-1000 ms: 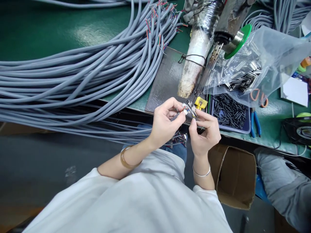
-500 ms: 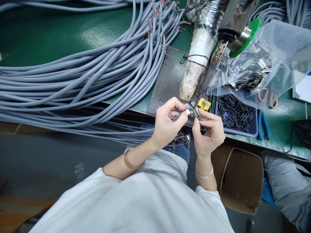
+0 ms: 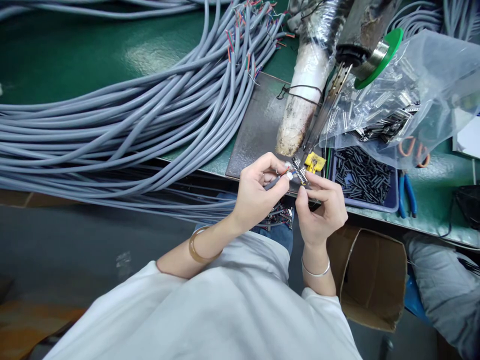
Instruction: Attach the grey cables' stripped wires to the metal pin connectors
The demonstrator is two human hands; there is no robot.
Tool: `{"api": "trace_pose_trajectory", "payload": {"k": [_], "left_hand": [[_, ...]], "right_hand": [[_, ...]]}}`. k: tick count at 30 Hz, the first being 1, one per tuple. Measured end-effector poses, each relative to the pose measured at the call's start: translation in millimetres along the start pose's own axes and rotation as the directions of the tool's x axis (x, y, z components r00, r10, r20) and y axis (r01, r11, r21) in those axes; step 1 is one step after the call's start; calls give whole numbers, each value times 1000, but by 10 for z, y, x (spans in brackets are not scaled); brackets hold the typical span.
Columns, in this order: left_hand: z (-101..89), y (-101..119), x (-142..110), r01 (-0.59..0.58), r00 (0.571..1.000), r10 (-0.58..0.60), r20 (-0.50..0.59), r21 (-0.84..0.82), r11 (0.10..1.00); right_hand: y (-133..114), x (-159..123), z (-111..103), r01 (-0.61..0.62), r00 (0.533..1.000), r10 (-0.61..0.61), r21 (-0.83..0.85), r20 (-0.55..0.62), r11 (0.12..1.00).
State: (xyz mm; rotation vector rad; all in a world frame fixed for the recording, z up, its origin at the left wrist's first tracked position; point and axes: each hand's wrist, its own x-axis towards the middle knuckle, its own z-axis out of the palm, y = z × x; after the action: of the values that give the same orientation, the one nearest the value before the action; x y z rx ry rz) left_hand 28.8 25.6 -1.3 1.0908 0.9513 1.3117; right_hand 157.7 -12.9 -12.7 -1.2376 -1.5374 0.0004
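My left hand pinches the stripped end of a grey cable with thin coloured wires showing at its tip. My right hand is closed on a small metal connector strip, held right against the wire ends. Both hands hover at the bench's front edge, just below a yellow clip at the tip of a long metal tool. A dark metal plate lies under them.
A thick bundle of grey cables covers the green bench at left. A blue tray of black sleeves, a clear bag of metal parts, blue pliers and a cardboard box sit at right. Another person's sleeve is far right.
The view shifted slightly. My hands have stayed together at the yellow clip, with small finger movements working the wire end against the connector strip.
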Motion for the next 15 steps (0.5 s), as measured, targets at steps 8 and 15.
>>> {"api": "trace_pose_trajectory", "payload": {"k": [8,15], "left_hand": [[9,26,3,-78,997,78,-6,53,996],[-11,15,-14,-22,1000,21,6,61,998]], "right_hand": [[-51,56,3,-12,1000,11,-17,-14,1000],[-13,-54,-17,80,997,-79,-83,14,993]]}}
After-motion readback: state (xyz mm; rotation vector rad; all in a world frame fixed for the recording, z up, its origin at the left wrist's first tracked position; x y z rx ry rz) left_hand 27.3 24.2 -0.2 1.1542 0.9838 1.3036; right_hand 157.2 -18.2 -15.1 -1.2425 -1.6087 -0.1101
